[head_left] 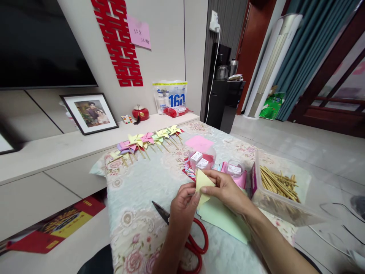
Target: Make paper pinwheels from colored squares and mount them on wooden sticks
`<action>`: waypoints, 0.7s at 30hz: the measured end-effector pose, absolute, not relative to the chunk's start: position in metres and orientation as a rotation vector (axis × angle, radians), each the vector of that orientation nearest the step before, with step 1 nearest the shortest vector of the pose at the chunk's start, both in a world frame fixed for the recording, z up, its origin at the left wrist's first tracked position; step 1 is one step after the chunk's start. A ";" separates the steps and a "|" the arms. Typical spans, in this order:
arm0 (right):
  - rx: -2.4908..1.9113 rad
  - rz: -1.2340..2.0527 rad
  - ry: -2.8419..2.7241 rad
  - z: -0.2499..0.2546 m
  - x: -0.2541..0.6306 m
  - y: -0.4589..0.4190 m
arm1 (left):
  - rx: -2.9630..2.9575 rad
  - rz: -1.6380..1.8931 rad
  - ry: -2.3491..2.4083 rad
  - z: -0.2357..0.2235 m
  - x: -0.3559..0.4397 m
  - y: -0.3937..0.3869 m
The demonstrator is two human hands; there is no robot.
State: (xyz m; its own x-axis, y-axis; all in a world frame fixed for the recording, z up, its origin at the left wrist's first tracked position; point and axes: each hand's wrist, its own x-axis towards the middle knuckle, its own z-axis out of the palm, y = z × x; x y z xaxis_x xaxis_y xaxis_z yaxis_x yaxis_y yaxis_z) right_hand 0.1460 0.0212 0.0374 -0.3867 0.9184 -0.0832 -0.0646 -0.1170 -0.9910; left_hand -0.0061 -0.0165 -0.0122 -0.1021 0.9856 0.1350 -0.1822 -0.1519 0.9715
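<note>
Between my two hands is a folded piece of pale yellow paper (203,182). My left hand (185,201) pinches its lower left side, and my right hand (221,186) grips its right side with the thumb pressed on the front. Under my right wrist lies a stack of light green paper (224,220). Scissors with red handles (203,238) rest on the tablecloth beneath my left forearm, which hides part of them; their dark blades point to the far left. Just beyond my hands stands a clear round container (209,155) with small white labelled boxes in it.
Several paper pinwheels on sticks (146,140) lie along the table's far edge. A clear plastic box (256,171) of thin wooden sticks stands at the right. Pink paper (199,142) and a small round container (235,167) lie behind my hands. The flowered tablecloth (137,224) covers the table.
</note>
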 end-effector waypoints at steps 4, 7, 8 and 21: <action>-1.149 1.275 -1.585 0.045 0.149 0.021 | 0.966 1.389 1.047 -0.009 -0.004 -0.020; -1.171 1.126 -1.690 0.050 0.152 0.021 | 0.856 1.310 1.054 -0.006 -0.003 -0.022; -1.158 1.140 -1.695 0.050 0.153 0.021 | 0.837 1.303 1.057 -0.005 -0.002 -0.023; -0.910 1.634 -1.450 0.040 0.147 0.020 | 0.774 1.279 1.101 -0.001 0.001 -0.023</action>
State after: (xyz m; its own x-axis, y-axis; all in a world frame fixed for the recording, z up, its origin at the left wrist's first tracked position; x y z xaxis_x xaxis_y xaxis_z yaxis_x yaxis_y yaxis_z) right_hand 0.1467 0.0196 0.0403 -0.4607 0.8871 -0.0265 -0.0787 -0.0706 -0.9944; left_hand 0.0007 -0.0227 -0.0006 -0.0589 0.9779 -0.2007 -0.3442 0.1688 0.9236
